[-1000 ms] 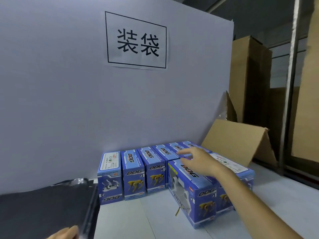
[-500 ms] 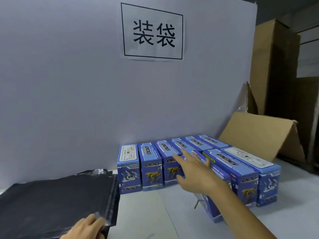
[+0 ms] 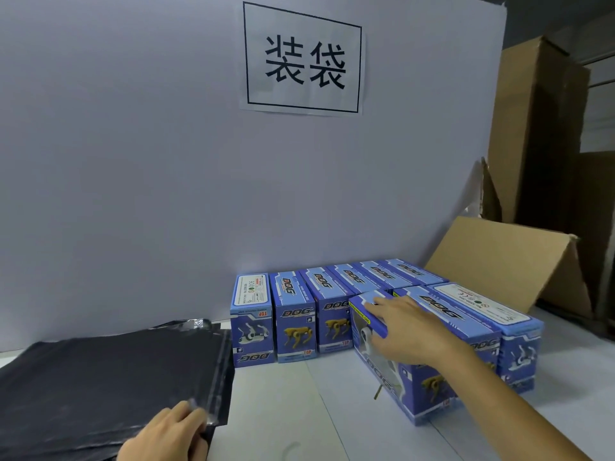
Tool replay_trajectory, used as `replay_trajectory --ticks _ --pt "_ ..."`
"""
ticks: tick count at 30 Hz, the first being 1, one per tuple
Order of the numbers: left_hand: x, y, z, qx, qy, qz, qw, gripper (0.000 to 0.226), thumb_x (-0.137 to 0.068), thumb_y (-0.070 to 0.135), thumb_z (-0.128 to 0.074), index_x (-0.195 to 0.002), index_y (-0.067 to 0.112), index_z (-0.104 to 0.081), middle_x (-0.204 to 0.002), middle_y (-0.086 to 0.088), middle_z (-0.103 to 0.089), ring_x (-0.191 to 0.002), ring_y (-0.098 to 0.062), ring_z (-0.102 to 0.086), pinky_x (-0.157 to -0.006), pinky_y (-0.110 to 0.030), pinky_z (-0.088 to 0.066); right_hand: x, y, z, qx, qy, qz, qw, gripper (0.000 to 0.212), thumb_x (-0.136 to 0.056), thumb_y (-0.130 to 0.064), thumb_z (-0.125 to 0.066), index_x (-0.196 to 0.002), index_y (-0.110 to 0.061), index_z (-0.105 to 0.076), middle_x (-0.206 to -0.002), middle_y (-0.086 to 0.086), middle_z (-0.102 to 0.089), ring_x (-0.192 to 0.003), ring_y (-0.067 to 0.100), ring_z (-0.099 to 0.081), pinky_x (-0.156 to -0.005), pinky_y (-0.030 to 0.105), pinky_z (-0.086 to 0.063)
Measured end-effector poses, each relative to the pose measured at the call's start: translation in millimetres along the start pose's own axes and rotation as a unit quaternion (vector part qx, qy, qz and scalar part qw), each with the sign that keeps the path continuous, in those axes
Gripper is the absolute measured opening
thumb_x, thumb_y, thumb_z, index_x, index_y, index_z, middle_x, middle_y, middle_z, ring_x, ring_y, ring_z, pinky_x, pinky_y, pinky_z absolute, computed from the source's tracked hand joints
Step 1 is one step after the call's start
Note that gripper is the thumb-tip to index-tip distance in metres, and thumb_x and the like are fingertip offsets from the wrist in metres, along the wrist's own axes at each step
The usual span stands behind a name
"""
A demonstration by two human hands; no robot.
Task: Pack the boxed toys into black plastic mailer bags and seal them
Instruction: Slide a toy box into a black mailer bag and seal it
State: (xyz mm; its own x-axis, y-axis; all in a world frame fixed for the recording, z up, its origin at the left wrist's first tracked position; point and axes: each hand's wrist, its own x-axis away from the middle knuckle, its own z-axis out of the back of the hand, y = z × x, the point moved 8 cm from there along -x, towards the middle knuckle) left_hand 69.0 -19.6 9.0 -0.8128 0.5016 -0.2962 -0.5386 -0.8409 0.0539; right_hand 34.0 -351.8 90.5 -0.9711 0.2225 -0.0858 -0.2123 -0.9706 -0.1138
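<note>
Pale grey partition board (image 3: 133, 161) upright at the back of a white tabletop (image 3: 299, 410). Taped high on the board, a white paper sign (image 3: 302, 59) with two black characters in a frame. Right of the board, a folded cardboard sheet (image 3: 506, 257) leaning, with tall brown cartons (image 3: 535, 134) behind.

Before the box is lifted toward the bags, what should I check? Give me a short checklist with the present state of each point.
1. Right hand has a grip on the nearest toy box, fingers over the top, thumb on the side: ok.
2. Box already off the table: not ok, one end is tilted up, the other rests there.
3. Left hand holds the edge of the black mailer bags: ok.
4. Top bag is opened: not ok, the stack lies flat.
5. Only one bag pinched: cannot tell.
</note>
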Motion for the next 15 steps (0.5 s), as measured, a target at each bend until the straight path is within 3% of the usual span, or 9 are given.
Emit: replay_trajectory --ticks 1,2,3,5,9,10,12,15 --pt "-1 6 7 0.005 0.02 -0.026 0.999 0.021 -0.07 0.043 -0.081 -0.085 0.042 -0.066 -0.073 0.021 -0.027 -0.061 -0.003 -0.038 -0.043 -0.013 -0.024 0 -1 0 0.001 0.0 -0.002 1.0 0.067 -0.097 -0.043 -0.051 -0.157 -0.033 -0.022 -0.163 -0.012 -0.021 -0.15 0.022 -0.014 -0.115 0.056 -0.03" --pt "-1 9 10 -0.012 0.016 -0.035 0.999 0.021 -0.071 0.044 -0.081 -0.087 0.042 -0.067 -0.074 0.021 -0.028 -0.063 -0.001 -0.039 -0.044 -0.012 -0.024 -1 0 1 -0.003 0.002 -0.004 1.0 0.066 -0.097 -0.039 -0.051 -0.157 -0.032 -0.024 -0.162 -0.012 -0.023 -0.15 0.023 -0.015 -0.115 0.056 -0.031" --pt "2 13 11 -0.004 0.04 -0.052 0.998 0.015 -0.086 0.046 -0.067 -0.1 0.043 -0.064 -0.081 0.023 -0.031 -0.074 0.0 -0.041 -0.052 -0.012 -0.028 -1 -1 4 -0.012 0.004 -0.006 1.0 0.064 -0.097 -0.036 -0.052 -0.155 -0.031 -0.028 -0.16 -0.011 -0.027 -0.149 0.024 -0.018 -0.114 0.054 -0.033" --pt "3 5 -1 0.002 0.056 -0.041 0.998 0.025 -0.102 0.044 -0.036 -0.121 0.043 -0.052 -0.093 0.025 -0.031 -0.092 0.002 -0.039 -0.067 -0.011 -0.029 -2 -1 9 -0.046 0.014 -0.003 0.999 0.057 -0.095 -0.03 -0.055 -0.15 -0.027 -0.041 -0.153 -0.007 -0.04 -0.144 0.024 -0.029 -0.111 0.047 -0.038" --pt "-1 1 -2 -0.013 0.018 -0.007 1.0 0.026 -0.103 0.043 -0.031 -0.121 0.042 -0.049 -0.094 0.026 -0.031 -0.094 0.003 -0.038 -0.068 -0.011 -0.029 3 -2 22 -0.176 0.016 0.005 0.984 0.057 -0.09 -0.023 -0.064 -0.145 -0.027 -0.05 -0.146 -0.005 -0.051 -0.118 0.014 -0.059 -0.093 0.026 -0.048" --pt "-1 1 0 -0.008 0.017 0.003 1.0 0.025 -0.103 0.043 -0.032 -0.12 0.042 -0.05 -0.096 0.024 -0.032 -0.093 0.002 -0.038 -0.069 -0.011 -0.029 5 -5 24 -0.219 0.011 0.01 0.976 0.055 -0.09 -0.022 -0.066 -0.143 -0.03 -0.053 -0.142 -0.005 -0.055 -0.11 0.017 -0.065 -0.087 0.027 -0.052" --pt "1 2 5 0.01 0.031 0.025 0.999 0.017 -0.102 0.042 -0.034 -0.112 0.042 -0.048 -0.097 0.023 -0.034 -0.089 0.0 -0.041 -0.066 -0.01 -0.032 10 -13 29 -0.305 0.003 0.021 0.952 0.05 -0.087 -0.023 -0.072 -0.134 -0.035 -0.061 -0.13 -0.007 -0.062 -0.113 0.026 -0.066 -0.086 0.035 -0.055" --pt "6 -7 13 0.081 0.074 0.077 0.991 0.015 -0.1 0.039 -0.044 -0.114 0.043 -0.044 -0.108 0.025 -0.041 -0.079 0.002 -0.052 -0.06 -0.01 -0.039 18 -37 30 -0.452 -0.022 0.054 0.89 0.043 -0.081 -0.015 -0.078 -0.119 -0.034 -0.071 -0.118 -0.008 -0.071 -0.112 0.009 -0.066 -0.088 0.031 -0.058"
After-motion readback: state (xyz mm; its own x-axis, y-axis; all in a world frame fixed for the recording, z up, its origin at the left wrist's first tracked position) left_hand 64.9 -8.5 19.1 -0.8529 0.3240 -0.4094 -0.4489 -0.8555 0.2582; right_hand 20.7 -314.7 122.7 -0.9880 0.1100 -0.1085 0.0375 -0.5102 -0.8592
